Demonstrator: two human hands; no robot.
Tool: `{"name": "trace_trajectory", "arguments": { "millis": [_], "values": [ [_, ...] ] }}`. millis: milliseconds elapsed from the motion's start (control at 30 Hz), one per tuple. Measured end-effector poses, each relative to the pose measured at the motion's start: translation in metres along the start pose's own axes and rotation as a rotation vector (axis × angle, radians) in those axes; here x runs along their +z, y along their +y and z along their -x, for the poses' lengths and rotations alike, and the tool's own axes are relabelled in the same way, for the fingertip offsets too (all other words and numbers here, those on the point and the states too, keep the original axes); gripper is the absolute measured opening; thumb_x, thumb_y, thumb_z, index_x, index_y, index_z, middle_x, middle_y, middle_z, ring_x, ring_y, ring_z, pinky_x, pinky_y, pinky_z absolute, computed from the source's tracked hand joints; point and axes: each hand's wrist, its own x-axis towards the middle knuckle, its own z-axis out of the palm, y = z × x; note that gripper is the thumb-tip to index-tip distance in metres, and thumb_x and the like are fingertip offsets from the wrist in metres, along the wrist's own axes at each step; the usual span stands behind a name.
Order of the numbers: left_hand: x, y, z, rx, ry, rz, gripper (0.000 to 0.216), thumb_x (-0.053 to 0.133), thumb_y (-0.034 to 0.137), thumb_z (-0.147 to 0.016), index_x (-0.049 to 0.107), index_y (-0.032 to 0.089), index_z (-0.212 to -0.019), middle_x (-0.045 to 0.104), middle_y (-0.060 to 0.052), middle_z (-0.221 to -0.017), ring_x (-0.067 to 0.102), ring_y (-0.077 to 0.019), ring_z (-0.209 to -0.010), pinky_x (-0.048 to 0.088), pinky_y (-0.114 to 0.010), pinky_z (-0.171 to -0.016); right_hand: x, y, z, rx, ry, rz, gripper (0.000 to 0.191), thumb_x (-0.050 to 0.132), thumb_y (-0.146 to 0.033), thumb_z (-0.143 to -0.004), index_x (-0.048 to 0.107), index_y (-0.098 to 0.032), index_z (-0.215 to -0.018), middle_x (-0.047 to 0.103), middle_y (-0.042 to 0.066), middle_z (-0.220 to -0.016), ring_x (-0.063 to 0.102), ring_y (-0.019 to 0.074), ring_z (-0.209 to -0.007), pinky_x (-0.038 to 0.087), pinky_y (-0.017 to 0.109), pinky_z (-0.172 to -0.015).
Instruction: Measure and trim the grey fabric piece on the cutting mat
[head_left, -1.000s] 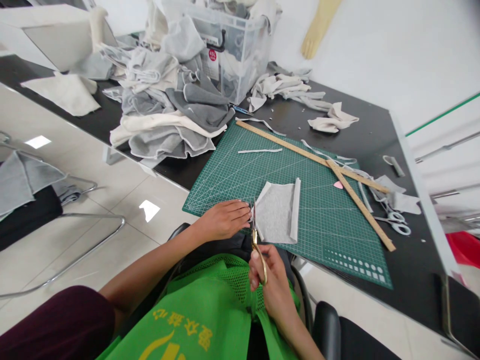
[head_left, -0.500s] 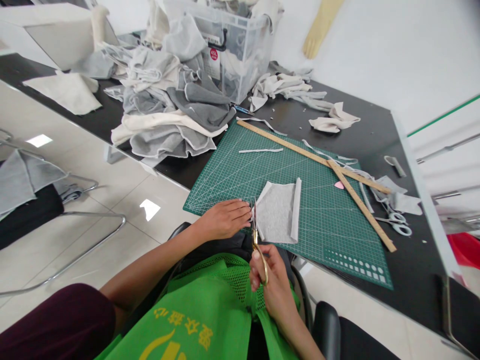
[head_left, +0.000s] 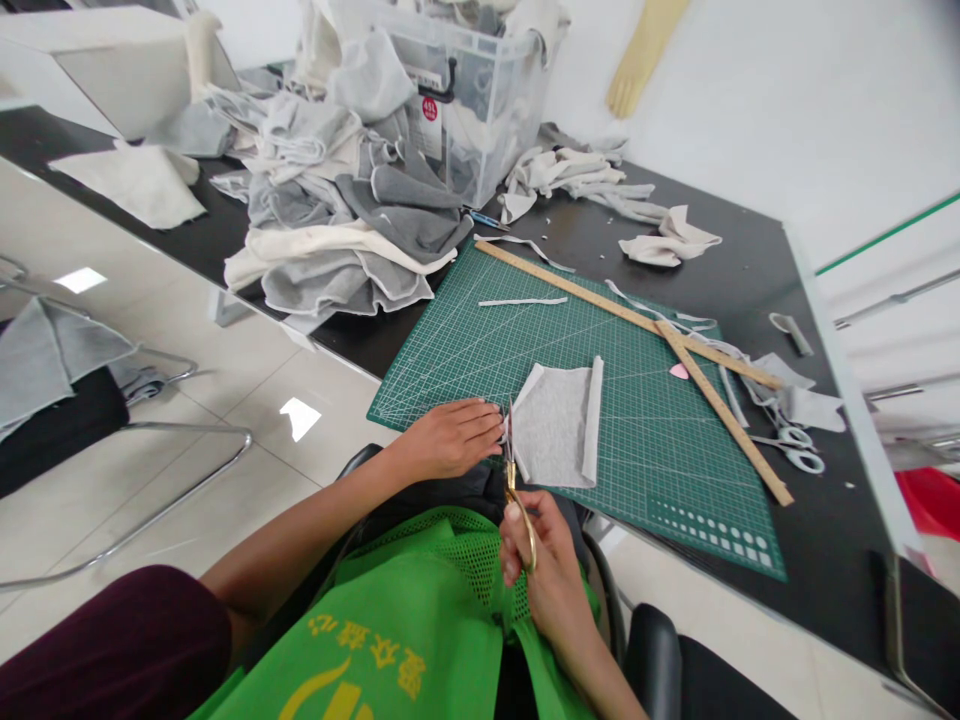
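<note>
My right hand [head_left: 544, 545] is closed round the gold handles of a pair of scissors [head_left: 511, 470]. The blades point away from me along the left edge of a light grey piece of fabric [head_left: 556, 420], which lies on a green cutting mat [head_left: 637, 420]. A narrow raised fold or strip runs down the fabric's right side. My left hand [head_left: 454, 438] lies palm down at the mat's near edge, its fingers stretched out. Its fingertips are at the fabric's left edge, just beside the blades; whether they pinch any cloth is hidden.
Two wooden rulers [head_left: 570, 285] cross on the mat's right, near white-handled scissors [head_left: 799, 455] and fabric scraps [head_left: 814, 405]. A heap of grey and cream fabric [head_left: 352, 220] fills the table's left, before a clear plastic box [head_left: 487, 110]. A pink chip [head_left: 679, 371] lies on the mat.
</note>
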Motion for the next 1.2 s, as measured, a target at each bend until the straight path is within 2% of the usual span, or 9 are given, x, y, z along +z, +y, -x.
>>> {"name": "trace_trajectory", "arguments": {
  "millis": [733,967,1200],
  "values": [
    [0.001,0.000,0.001,0.013,0.002,-0.045,0.027,0.061,0.030,-0.100,0.070,0.013,-0.118,0.073,-0.009,-0.121,0.065,-0.0229,-0.123,0.050,-0.041,-0.114,0.004,-0.007,0.002,0.018,-0.016,0.009,0.038,0.064,-0.057,-0.094,0.051,-0.023,-0.102,0.048,-0.010,-0.054,0.042,0.0079,-0.044,0.037,0.019,-0.045],
    [0.000,0.000,0.001,-0.001,-0.022,-0.019,0.027,0.062,0.031,-0.099,0.070,0.015,-0.120,0.073,-0.008,-0.122,0.064,-0.0227,-0.125,0.049,-0.041,-0.114,0.002,0.003,0.001,-0.004,-0.024,-0.018,0.034,0.060,-0.054,-0.098,0.051,-0.023,-0.105,0.049,-0.010,-0.055,0.042,0.0070,-0.044,0.036,0.019,-0.045],
    [0.001,0.000,0.002,-0.025,-0.034,0.012,0.028,0.060,0.032,-0.100,0.069,0.016,-0.122,0.073,-0.008,-0.123,0.063,-0.0223,-0.126,0.047,-0.041,-0.116,-0.004,0.013,-0.002,-0.029,-0.021,-0.151,0.027,0.058,-0.050,-0.100,0.050,-0.025,-0.100,0.048,-0.010,-0.064,0.040,0.0056,-0.044,0.034,0.018,-0.042]
  ]
}}
